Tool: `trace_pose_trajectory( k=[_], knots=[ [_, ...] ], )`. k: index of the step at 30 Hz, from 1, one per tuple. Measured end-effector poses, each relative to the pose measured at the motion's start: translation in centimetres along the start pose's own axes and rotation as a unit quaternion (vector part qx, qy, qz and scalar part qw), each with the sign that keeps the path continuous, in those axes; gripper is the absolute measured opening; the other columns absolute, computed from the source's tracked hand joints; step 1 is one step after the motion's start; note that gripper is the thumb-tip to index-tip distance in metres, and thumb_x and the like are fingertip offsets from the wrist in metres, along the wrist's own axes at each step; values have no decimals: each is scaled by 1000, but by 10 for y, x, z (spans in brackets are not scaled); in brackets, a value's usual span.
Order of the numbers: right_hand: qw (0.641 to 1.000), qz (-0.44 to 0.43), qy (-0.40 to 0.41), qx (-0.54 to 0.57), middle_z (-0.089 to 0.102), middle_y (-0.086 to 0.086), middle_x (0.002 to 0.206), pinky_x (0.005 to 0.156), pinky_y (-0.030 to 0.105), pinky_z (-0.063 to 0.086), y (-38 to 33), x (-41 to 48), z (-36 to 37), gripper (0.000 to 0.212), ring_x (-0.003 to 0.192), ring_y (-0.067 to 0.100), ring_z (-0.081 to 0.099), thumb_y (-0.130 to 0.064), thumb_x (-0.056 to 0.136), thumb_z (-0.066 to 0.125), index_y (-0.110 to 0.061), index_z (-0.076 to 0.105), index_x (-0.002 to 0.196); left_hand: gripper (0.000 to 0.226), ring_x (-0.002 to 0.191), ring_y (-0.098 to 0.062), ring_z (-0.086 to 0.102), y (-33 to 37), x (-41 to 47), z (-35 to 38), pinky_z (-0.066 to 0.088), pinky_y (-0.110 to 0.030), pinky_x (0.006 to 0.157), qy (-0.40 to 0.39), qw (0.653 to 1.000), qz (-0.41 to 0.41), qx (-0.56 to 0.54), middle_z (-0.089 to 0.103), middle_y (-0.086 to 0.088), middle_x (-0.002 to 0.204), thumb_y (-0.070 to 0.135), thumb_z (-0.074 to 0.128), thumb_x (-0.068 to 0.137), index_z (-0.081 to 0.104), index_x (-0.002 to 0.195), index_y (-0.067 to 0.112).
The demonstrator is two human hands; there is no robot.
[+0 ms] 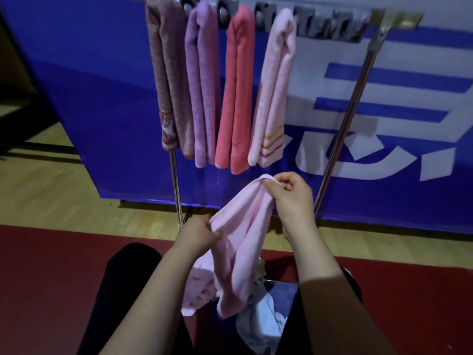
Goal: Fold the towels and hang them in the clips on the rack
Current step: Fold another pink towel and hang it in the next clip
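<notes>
a person's right hand [289,198] pinches the top corner of a pale pink towel [238,254] just below the rack [353,103], while the left hand [197,234] is closed on its lower edge, both grips clamped on cloth. four folded towels [220,85] already hang from the clips [307,21] on the rack's bar, with free clips to their right. the soft, light, limp towel likely handles best held by its corners; more laundry [263,313] waits below.
</notes>
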State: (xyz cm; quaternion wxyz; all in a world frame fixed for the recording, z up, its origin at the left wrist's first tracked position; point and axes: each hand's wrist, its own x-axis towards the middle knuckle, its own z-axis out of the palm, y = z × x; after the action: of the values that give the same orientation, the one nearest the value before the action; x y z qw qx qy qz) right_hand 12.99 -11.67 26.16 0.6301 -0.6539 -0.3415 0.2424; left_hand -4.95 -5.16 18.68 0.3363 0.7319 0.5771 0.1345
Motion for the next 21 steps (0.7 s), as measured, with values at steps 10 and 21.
trace_pose_trajectory(
  k=[10, 21],
  knots=[
    [984, 140, -29, -106, 68, 11, 81, 62, 31, 45, 20, 0, -24, 12, 73, 24, 58, -19, 85, 70, -7, 69, 83, 9, 67, -13, 53, 15, -20, -66, 42, -28, 60, 213, 954, 74, -198, 61, 0, 73, 12, 65, 85, 59, 80, 14],
    [917, 133, -342, 153, 66, 25, 123, 106, 48, 44, -19, -16, -14, 39, 115, 33, 63, -25, 89, 66, -4, 65, 122, 24, 93, -15, 71, 78, -53, -74, 56, -30, 84, -64, 907, 214, -358, 77, -9, 101, 2, 65, 92, 74, 111, 15]
  ],
)
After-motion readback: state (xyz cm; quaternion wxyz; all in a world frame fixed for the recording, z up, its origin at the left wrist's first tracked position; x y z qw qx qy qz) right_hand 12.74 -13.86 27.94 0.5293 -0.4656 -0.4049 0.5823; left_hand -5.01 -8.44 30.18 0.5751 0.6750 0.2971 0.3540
